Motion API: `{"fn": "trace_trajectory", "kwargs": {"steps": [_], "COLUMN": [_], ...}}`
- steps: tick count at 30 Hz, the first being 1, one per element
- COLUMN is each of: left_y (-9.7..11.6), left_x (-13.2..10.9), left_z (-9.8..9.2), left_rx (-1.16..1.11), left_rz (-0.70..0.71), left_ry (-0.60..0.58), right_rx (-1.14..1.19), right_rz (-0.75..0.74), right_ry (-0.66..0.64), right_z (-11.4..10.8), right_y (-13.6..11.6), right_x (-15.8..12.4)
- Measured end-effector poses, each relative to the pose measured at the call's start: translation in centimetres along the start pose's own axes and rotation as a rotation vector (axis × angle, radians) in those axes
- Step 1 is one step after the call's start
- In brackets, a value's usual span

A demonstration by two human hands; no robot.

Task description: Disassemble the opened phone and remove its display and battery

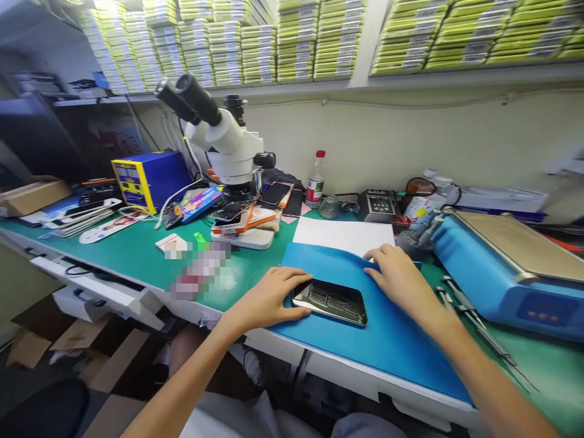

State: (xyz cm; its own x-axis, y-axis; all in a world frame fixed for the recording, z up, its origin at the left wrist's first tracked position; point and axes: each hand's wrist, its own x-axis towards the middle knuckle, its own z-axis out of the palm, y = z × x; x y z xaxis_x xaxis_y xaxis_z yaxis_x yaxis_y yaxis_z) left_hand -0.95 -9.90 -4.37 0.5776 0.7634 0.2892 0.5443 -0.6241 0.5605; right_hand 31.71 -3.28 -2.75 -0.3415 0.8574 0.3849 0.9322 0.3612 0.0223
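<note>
Hands apart at the blue mat (396,340), you clasp the left end of a glossy, dark phone (335,302) lying on it with your left hand (274,297), while your right hand (399,274) pinches its lifted far edge. White paper (340,232) lies beyond the mat; a blue machine (474,267) stands right of it.

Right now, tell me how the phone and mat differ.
The phone is dark and glossy; the mat is blue and duller. The phone is much smaller than the mat beneath it. The phone lies flat, while the mat's far edge bends up at the right hand. Each has a hand on it.
</note>
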Motion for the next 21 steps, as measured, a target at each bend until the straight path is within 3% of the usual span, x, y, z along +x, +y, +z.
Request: {"fn": "trace_trajectory", "kwargs": {"steps": [6, 11, 16, 21], "left_y": [-0.4, -0.5, -0.3, 0.0], "left_x": [-0.2, -0.4, -0.2, 0.2], "left_z": [0.6, 1.0, 0.8, 0.2], "left_rx": [0.055, 0.098, 0.064, -0.012], "left_rz": [-0.017, -0.094, -0.13, -0.106], "left_ry": [-0.008, -0.037, -0.046, -0.068], "right_rx": [-0.052, 0.013, 0.085, 0.092], "right_rz": [-0.053, -0.09, -0.095, -0.06], "right_ry": [0.102, 0.182, 0.208, 0.191], "right_z": [-1.5, -1.3, -1.8, -2.1], "right_y": [-5.3, -6.0, -4.6, -2.9], "right_x": [-6.2, -9.2, -9.2, -6.8]}}
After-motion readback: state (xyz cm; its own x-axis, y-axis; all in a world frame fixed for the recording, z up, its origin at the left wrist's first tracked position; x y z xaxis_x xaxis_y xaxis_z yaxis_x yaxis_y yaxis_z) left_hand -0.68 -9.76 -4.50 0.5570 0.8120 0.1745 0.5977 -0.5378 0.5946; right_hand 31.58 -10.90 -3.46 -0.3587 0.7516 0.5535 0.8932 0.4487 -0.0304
